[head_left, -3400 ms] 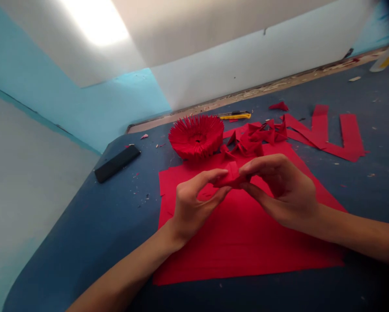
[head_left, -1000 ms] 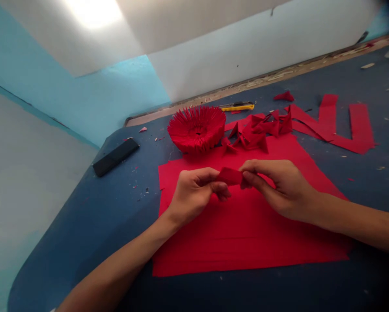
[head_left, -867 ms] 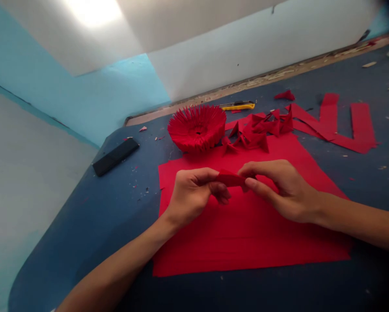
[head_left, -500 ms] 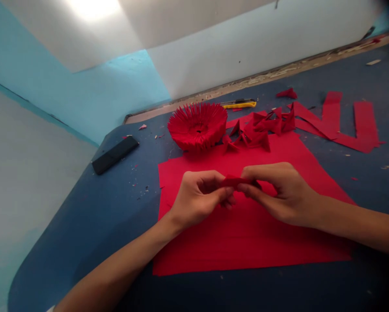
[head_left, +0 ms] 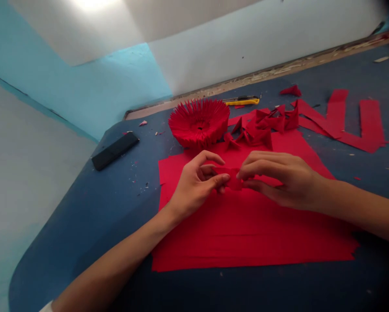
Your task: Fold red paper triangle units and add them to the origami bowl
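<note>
Between my two hands is a small red paper piece (head_left: pixel 235 178), above a stack of large red sheets (head_left: pixel 246 234). My left hand (head_left: pixel 196 184) pinches its left part between thumb and fingers, with the index finger raised. On the right side, my right hand (head_left: pixel 279 177) has its fingertips and thumb closed at the piece's edge. Just beyond my hands stands a round pleated red paper bowl (head_left: pixel 199 125). To its right lies a pile of folded red triangles (head_left: pixel 256 128).
A black phone-like slab (head_left: pixel 115 151) lies at the left of the blue table (head_left: pixel 116 216). A yellow cutter (head_left: pixel 243 102) rests behind the bowl. Red paper strips (head_left: pixel 371 123) and a lone folded piece (head_left: pixel 291 90) are at the back right, near the wall.
The small red piece now shows a broader face between my hands. My left index finger has lifted from it, and my right fingers have shifted on its edge. The view has moved slightly.
</note>
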A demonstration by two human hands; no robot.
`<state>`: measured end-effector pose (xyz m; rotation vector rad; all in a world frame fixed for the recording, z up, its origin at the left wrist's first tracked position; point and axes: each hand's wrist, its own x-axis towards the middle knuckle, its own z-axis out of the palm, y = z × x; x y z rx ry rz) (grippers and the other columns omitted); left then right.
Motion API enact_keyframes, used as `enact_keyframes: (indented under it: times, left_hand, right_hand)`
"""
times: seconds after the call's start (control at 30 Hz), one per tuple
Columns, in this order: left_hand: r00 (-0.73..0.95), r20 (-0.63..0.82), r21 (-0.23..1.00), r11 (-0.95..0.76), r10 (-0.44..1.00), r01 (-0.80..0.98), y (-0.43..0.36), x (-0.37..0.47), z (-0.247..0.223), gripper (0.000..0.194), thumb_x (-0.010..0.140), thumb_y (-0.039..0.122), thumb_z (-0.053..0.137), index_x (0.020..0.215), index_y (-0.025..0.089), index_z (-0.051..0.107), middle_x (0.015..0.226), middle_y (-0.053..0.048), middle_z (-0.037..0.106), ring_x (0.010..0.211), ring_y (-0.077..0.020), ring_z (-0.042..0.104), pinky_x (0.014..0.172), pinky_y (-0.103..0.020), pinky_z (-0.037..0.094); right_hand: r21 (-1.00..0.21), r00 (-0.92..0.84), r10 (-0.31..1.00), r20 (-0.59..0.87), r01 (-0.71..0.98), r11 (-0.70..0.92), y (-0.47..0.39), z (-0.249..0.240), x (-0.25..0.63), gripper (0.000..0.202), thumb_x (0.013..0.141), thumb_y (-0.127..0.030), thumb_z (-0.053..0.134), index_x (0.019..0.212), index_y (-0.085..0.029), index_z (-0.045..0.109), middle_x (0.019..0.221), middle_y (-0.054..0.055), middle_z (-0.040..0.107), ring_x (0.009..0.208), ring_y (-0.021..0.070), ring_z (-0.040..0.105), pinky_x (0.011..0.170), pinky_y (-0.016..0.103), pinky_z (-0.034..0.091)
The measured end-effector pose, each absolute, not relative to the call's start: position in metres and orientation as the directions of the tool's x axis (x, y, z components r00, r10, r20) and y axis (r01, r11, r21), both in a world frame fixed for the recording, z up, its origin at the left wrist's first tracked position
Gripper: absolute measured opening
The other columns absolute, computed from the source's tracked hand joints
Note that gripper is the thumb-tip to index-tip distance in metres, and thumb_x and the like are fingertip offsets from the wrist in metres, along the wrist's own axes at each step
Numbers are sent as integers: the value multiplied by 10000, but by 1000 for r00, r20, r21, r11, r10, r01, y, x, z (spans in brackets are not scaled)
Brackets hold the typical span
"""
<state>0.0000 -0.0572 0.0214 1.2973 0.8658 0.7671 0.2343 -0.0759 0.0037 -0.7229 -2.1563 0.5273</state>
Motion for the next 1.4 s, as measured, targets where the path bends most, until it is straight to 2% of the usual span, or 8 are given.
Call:
enact_keyframes:
  times: [0.3, 0.5, 0.6, 0.7, 0.87, 0.97, 1.17, 1.4]
  left_hand:
    - [472, -32, 999, 18, 881, 34, -58, 1, 15, 411, 849, 500, 897, 889, 149, 687, 723, -13, 719, 610, -118, 685, 611, -235, 582]
    - [519, 44, 964, -174, 853, 203, -58, -1, 5, 294, 921, 430, 837, 937, 143, 771, 912, -76, 793, 834, -173, 735, 772, -278, 601]
    - [613, 162, 834, -439, 774, 334, -57, -4, 2, 116, 965, 284, 790, 994, 172, 805, 924, -60, 764, 877, -176, 691, 829, -303, 577]
    - [698, 283, 608, -686, 658, 400, -58, -8, 1, 75, 975, 231, 774, 1016, 201, 830, 949, -61, 678, 900, -178, 625, 814, -304, 556]
    - [816, 345, 315, -876, 464, 365, -56, -12, 9, 202, 1045, 277, 670, 979, 192, 840, 1082, -120, 654, 988, -212, 619, 878, -363, 585]
    - [881, 324, 219, -933, 346, 286, -52, -14, 14, 230, 1064, 234, 614, 1000, 187, 829, 1190, -142, 708, 1096, -243, 671, 961, -405, 600]
    - [920, 243, 294, -927, 307, 231, -48, -17, 19, 254, 1077, 204, 566, 1086, 174, 818, 1057, -124, 798, 1060, -238, 762, 976, -381, 637]
    - [916, 245, 297, -924, 319, 242, -48, -20, 19, 306, 1099, 202, 504, 1107, 170, 808, 1073, -105, 831, 1120, -246, 777, 1056, -385, 611]
  right_hand:
    - [-434, -602, 573, 556, 377, 818, -71, -1, 237, 282, 1114, -264, 480, 1001, -253, 739, 900, 63, 704, 787, 161, 643, 713, 289, 490]
    - [-361, -666, 534, 520, 396, 845, -69, -2, 240, 252, 1077, -194, 493, 999, -263, 723, 901, 53, 662, 770, 158, 598, 676, 282, 438]
    - [-348, -722, 538, 435, 416, 840, -66, -4, 242, 246, 1048, -156, 492, 993, -228, 721, 927, 71, 664, 788, 170, 599, 677, 283, 443]
    - [-384, -752, 555, 357, 423, 820, -63, -6, 243, 233, 1042, -156, 499, 969, -181, 719, 941, 89, 662, 780, 175, 602, 671, 279, 451]
    - [-497, -733, 619, 283, 440, 748, -61, -9, 243, 223, 1035, -160, 521, 950, -179, 726, 917, 69, 647, 743, 153, 593, 660, 258, 428]
    - [-538, -714, 641, 281, 436, 721, -62, -10, 242, 197, 1023, -163, 543, 953, -183, 726, 912, 63, 652, 735, 148, 595, 662, 257, 424]
    - [-557, -678, 680, 279, 463, 690, -64, -12, 237, 154, 996, -171, 567, 937, -187, 708, 928, 74, 659, 774, 167, 603, 704, 275, 463]
    - [-573, -613, 754, 239, 538, 619, -69, -12, 230, 132, 976, -186, 566, 904, -192, 676, 929, 87, 646, 823, 197, 622, 736, 310, 485]
